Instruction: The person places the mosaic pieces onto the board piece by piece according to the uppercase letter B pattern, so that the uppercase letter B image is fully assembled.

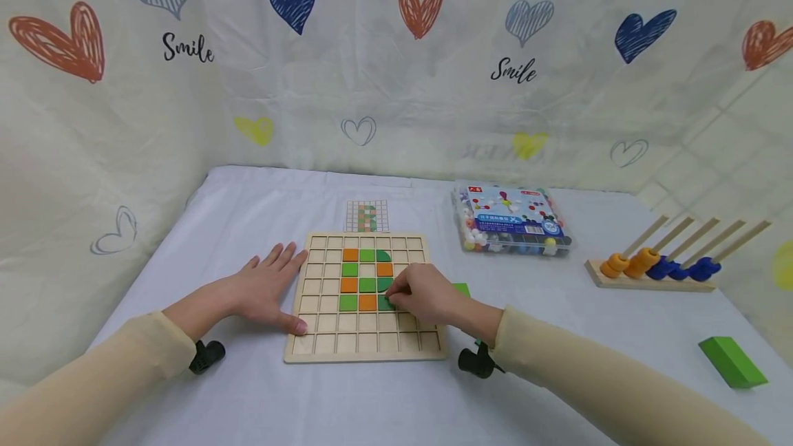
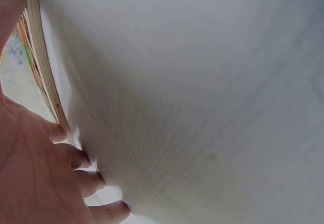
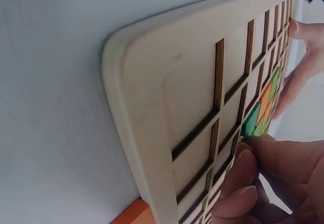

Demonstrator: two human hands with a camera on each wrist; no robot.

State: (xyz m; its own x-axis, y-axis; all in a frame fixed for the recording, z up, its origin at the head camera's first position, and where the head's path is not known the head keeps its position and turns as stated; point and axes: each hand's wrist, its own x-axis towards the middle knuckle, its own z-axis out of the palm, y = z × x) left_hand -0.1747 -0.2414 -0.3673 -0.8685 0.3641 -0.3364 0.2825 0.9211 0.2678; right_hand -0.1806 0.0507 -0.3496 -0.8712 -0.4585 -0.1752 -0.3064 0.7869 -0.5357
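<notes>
A square wooden grid board (image 1: 365, 347) lies on the white cloth. Orange, light green and dark green tiles fill a block of cells around its upper middle. My left hand (image 1: 266, 292) spreads its straight fingers along the board's left edge, with the thumb over the lower left rim. With curled fingers, my right hand (image 1: 424, 294) pinches a dark green tile (image 3: 250, 120) at the lower right cell of the pattern, partly hidden by the fingertips. Two more dark green tiles with rounded corners, the top one (image 1: 383, 255) among them, sit in the same column.
Behind the board lies a pattern card (image 1: 350, 208). A clear box of colored beads (image 1: 514, 219) stands back right, then a peg stacker (image 1: 650, 285) with orange and blue beads. A green block (image 1: 733, 361) lies far right. An orange block (image 3: 135, 214) lies beside the board.
</notes>
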